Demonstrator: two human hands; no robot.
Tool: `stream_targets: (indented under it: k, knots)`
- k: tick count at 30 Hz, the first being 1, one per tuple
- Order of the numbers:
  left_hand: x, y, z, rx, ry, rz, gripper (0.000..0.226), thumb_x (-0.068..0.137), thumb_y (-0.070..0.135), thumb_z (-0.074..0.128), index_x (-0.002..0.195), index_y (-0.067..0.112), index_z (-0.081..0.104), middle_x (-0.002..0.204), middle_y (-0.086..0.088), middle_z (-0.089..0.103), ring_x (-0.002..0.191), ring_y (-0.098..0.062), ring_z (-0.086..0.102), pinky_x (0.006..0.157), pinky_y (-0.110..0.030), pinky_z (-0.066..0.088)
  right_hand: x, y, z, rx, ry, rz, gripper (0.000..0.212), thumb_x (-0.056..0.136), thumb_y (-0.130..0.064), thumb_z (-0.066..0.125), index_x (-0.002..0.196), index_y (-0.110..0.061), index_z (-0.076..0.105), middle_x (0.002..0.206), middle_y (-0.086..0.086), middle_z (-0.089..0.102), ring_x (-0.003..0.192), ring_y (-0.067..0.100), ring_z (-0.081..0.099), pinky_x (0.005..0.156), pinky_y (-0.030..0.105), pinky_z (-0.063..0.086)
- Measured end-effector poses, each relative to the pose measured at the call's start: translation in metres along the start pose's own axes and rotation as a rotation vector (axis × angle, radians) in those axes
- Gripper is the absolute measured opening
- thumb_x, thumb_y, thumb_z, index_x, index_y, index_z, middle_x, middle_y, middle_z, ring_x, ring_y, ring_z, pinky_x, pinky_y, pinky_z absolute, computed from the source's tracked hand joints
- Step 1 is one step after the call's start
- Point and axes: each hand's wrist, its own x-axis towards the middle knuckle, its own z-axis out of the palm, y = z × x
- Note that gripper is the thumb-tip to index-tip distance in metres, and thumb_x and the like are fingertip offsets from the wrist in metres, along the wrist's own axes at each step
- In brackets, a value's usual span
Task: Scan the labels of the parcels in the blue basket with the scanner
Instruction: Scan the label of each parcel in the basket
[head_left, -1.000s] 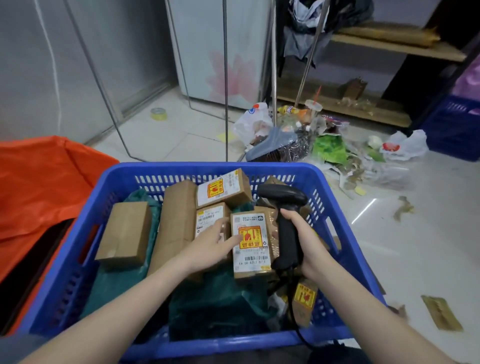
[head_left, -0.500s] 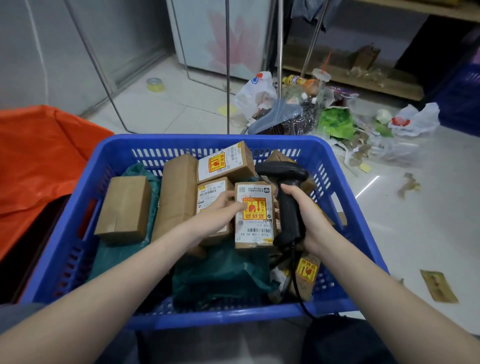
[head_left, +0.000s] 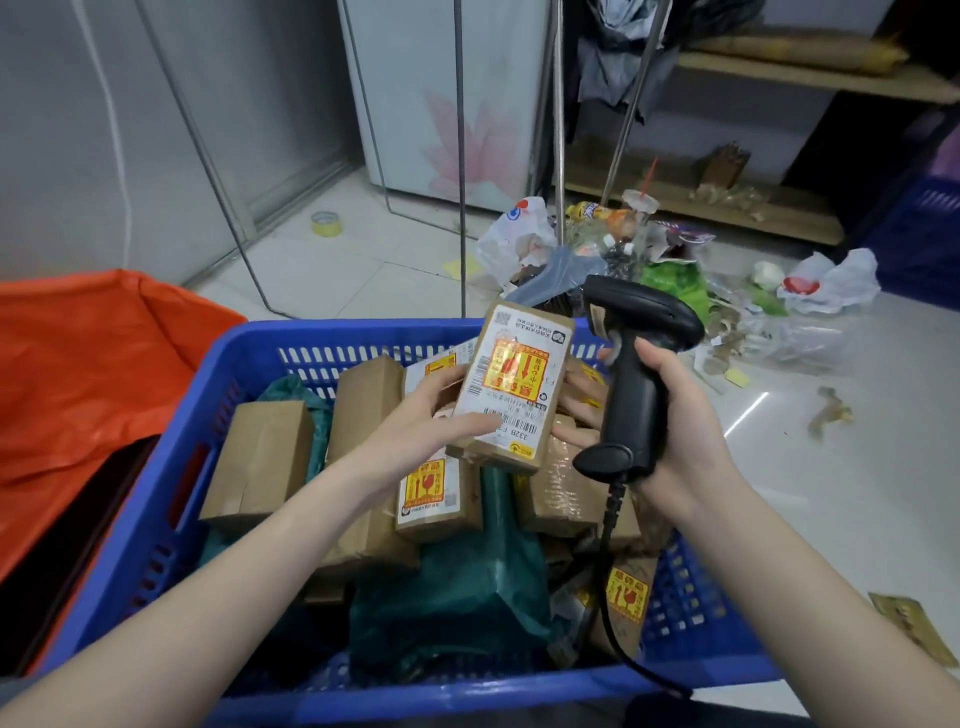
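A blue basket (head_left: 156, 499) in front of me holds several brown cardboard parcels and dark green mailer bags. My left hand (head_left: 421, 421) grips a small labelled parcel (head_left: 514, 384) and holds it up above the others, label facing me, with a yellow and red fragile sticker. My right hand (head_left: 680, 431) is closed around the handle of the black scanner (head_left: 634, 374), upright just right of the parcel, its head over the basket's far rim. The scanner's cord (head_left: 608, 582) runs down into the basket. Another labelled parcel (head_left: 436, 493) lies below.
An orange sack (head_left: 88, 374) lies to the left of the basket. Rubbish and plastic bags (head_left: 623, 249) are strewn on the tiled floor behind it, by metal poles (head_left: 460, 156) and wooden shelves. A second blue crate (head_left: 919, 228) stands far right. A tape roll (head_left: 327, 223) sits on the floor.
My left hand has lifted the labelled parcel out of the pile and turned it, label now upside down. My right hand has raised the scanner beside it.
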Motion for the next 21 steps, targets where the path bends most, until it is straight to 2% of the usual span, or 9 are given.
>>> stream_targets:
  k: [4,6,9,12,15,16,18,20,21]
  knots:
    - [-0.005,0.008,0.004,0.176,0.005,0.156,0.083,0.074,0.033,0.076,0.129,0.054,0.017,0.135,0.019,0.024,0.122,0.003,0.028,0.088,-0.007,0.025,-0.004,-0.003,0.002,0.018,-0.039,-0.028,0.025,0.088,-0.038,0.056,0.089,-0.015,0.065,0.094,0.015,0.076,0.097,0.033,0.070,0.073,0.051,0.059]
    - [-0.007,0.012,0.005,0.215,0.034,0.180,0.084,0.074,0.036,0.073,0.129,0.058,0.013,0.133,0.015,0.023,0.124,0.000,0.028,0.093,-0.013,0.025,-0.005,-0.002,0.004,0.019,-0.062,-0.017,0.027,0.090,-0.037,0.054,0.088,-0.015,0.069,0.090,0.013,0.077,0.097,0.032,0.070,0.072,0.050,0.059]
    - [-0.006,0.017,0.001,0.177,0.089,0.176,0.082,0.071,0.044,0.074,0.129,0.060,0.018,0.132,0.008,0.037,0.121,-0.006,0.042,0.098,-0.024,0.040,-0.005,-0.001,0.008,-0.026,-0.056,-0.016,0.030,0.091,-0.036,0.052,0.082,-0.019,0.076,0.092,0.008,0.078,0.102,0.030,0.069,0.077,0.050,0.058]
    - [-0.006,0.025,-0.006,0.124,0.140,0.180,0.092,0.068,0.039,0.077,0.137,0.047,0.017,0.126,0.008,0.049,0.107,-0.005,0.054,0.074,-0.010,0.044,-0.005,-0.002,0.014,-0.181,0.005,-0.108,0.027,0.090,-0.035,0.056,0.110,-0.021,0.067,0.105,0.002,0.075,0.102,0.020,0.068,0.090,0.046,0.054]
    - [-0.006,0.032,-0.019,0.091,0.241,0.144,0.103,0.054,0.051,0.072,0.141,0.037,0.019,0.119,0.001,0.060,0.106,-0.014,0.058,0.079,-0.018,0.042,-0.006,-0.004,0.016,-0.295,0.075,-0.193,0.036,0.086,-0.039,0.059,0.118,-0.023,0.063,0.098,-0.004,0.070,0.087,0.013,0.063,0.072,0.031,0.051]
    - [-0.006,0.035,-0.022,0.062,0.267,0.141,0.102,0.053,0.053,0.069,0.141,0.036,0.021,0.117,-0.001,0.063,0.104,-0.015,0.061,0.082,-0.021,0.043,-0.005,-0.005,0.016,-0.316,0.092,-0.210,0.037,0.085,-0.041,0.060,0.118,-0.024,0.062,0.096,-0.005,0.068,0.085,0.012,0.061,0.068,0.028,0.047]
    - [-0.010,0.039,-0.029,0.001,0.319,0.143,0.094,0.056,0.056,0.064,0.139,0.035,0.026,0.111,-0.003,0.066,0.096,-0.012,0.064,0.088,-0.027,0.046,-0.003,-0.004,0.017,-0.328,0.106,-0.220,0.033,0.085,-0.041,0.061,0.116,-0.031,0.060,0.102,-0.005,0.070,0.094,0.014,0.063,0.075,0.031,0.048]
    - [-0.011,0.043,-0.030,-0.018,0.346,0.150,0.084,0.063,0.055,0.060,0.138,0.034,0.029,0.101,0.000,0.067,0.088,-0.006,0.063,0.080,-0.022,0.047,-0.001,-0.004,0.017,-0.306,0.093,-0.221,0.022,0.086,-0.038,0.062,0.107,-0.037,0.059,0.103,-0.006,0.073,0.098,0.016,0.068,0.082,0.036,0.052]
    - [-0.013,0.043,-0.031,-0.019,0.354,0.147,0.077,0.068,0.053,0.060,0.137,0.034,0.030,0.097,0.003,0.067,0.085,-0.004,0.063,0.073,-0.018,0.045,-0.001,-0.001,0.019,-0.297,0.077,-0.215,0.020,0.087,-0.035,0.062,0.106,-0.037,0.058,0.098,-0.007,0.075,0.093,0.017,0.071,0.076,0.036,0.054]
